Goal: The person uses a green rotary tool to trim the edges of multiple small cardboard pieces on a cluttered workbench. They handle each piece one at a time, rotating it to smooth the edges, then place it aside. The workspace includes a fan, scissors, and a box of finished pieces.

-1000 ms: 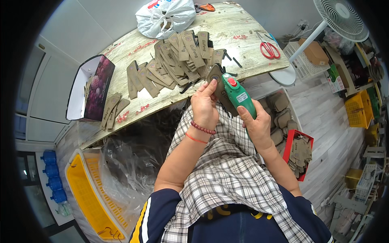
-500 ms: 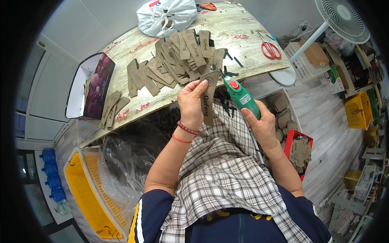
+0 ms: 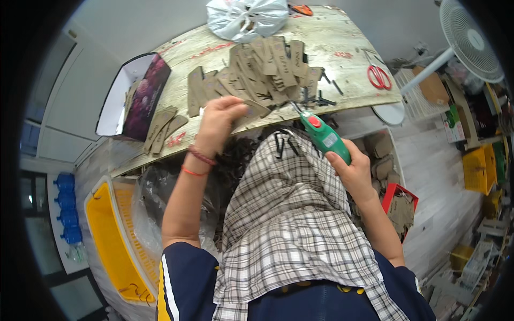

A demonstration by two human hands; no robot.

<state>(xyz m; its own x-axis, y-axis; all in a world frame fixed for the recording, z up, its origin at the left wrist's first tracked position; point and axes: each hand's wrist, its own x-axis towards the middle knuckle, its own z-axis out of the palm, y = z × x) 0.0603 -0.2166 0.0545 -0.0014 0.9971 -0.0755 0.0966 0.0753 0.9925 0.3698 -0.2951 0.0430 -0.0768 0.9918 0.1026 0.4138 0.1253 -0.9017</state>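
My left hand (image 3: 218,122), slightly smeared by motion, pinches a flat tan tab (image 3: 256,109) at the table's front edge, left of the cutter. In my right hand (image 3: 354,168) is a green electric cutter (image 3: 326,135) with a red button, its metal tip pointing up and left, apart from the tab. Beyond both hands, a heap of similar printed tan tabs (image 3: 273,61) lies on the table. Short black strips (image 3: 321,99) are scattered beside the heap, and a few black strips (image 3: 286,143) rest on my checked apron (image 3: 300,214).
At the left stands an open flowered box (image 3: 144,101), with several tabs (image 3: 163,128) beside it. Red-handled scissors (image 3: 379,77) and a white plastic bag (image 3: 247,18) lie on the table (image 3: 348,80). A red box of tan pieces (image 3: 395,192), yellow basket (image 3: 115,241) and fan (image 3: 471,40) surround it.
My left hand has carried the tab left, away from the cutter's tip, and the tab has turned from upright to slanted. The whole view has shifted slightly.
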